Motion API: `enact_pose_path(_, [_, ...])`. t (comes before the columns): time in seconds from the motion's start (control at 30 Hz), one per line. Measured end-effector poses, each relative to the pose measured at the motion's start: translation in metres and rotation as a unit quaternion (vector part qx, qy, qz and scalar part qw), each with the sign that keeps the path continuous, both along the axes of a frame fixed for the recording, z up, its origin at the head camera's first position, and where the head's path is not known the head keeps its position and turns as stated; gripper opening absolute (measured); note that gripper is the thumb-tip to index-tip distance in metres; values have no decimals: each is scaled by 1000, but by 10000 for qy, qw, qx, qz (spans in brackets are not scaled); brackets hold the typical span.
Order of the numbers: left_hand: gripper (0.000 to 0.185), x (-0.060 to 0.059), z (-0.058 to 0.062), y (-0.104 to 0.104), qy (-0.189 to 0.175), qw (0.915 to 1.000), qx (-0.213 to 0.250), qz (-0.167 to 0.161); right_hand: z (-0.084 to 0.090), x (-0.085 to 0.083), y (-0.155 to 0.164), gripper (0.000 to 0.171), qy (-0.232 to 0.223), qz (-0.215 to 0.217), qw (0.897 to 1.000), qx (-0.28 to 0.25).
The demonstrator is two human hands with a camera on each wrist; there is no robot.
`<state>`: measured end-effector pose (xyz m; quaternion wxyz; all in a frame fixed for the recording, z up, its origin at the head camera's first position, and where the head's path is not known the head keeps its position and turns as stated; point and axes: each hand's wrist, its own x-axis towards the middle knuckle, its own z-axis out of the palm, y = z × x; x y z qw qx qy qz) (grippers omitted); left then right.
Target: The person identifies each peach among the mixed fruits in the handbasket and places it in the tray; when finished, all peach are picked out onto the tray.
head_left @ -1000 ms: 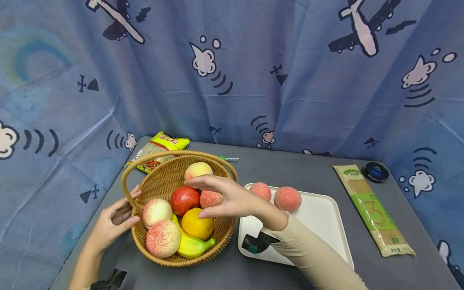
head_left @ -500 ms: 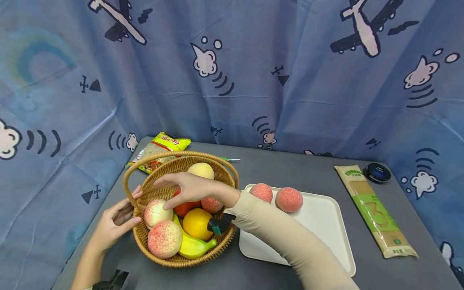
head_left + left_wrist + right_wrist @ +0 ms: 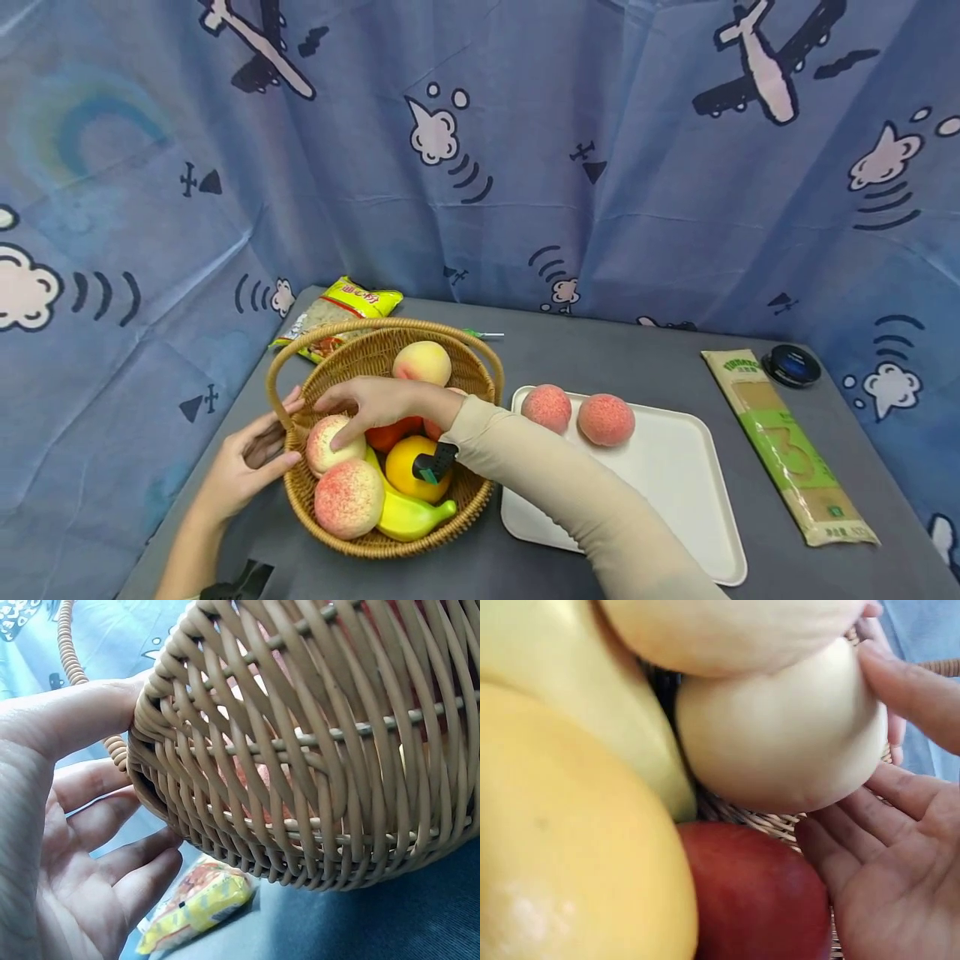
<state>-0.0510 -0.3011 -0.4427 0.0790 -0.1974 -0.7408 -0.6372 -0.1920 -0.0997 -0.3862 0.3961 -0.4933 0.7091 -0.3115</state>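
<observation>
On the grey table (image 3: pixel 645 350) in front of the blue airplane-print curtain (image 3: pixel 525 150), we see our right hand (image 3: pixel 375 404) reaching into the wicker basket (image 3: pixel 450 512), its fingers spread and only starting to curl, fingertips touching the pale peach (image 3: pixel 330 442) at the basket's left side but not yet wrapped round it. Our left hand (image 3: pixel 251 462) rests open against the basket's outer wall, steadying it. We judge that a shallow fingertip hold could let the round peach slip back among the banana (image 3: pixel 412 517), orange (image 3: pixel 405 471) and speckled peach (image 3: pixel 348 500), and the sleeve (image 3: pixel 540 483) could snag the rim and tip the basket toward the white tray (image 3: pixel 675 475).
</observation>
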Motion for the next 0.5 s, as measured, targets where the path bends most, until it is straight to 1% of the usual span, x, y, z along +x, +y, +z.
enact_pose_path(0.07, [58,0,-2,0,126,9999,42,-60,-2,0,0,63,106,67,9999,64])
enact_pose_path(0.17, [57,-1,-3,-1,203,9997,84,-119,-3,0,0,65,238,179,9994,166])
enact_pose_path(0.27, [57,0,-4,-1,214,9996,110,-152,-3,1,-1,65,399,284,9985,255])
enact_pose_path(0.5, [58,1,-2,0,149,9998,69,-96,-2,1,-3,67,922,471,9935,482])
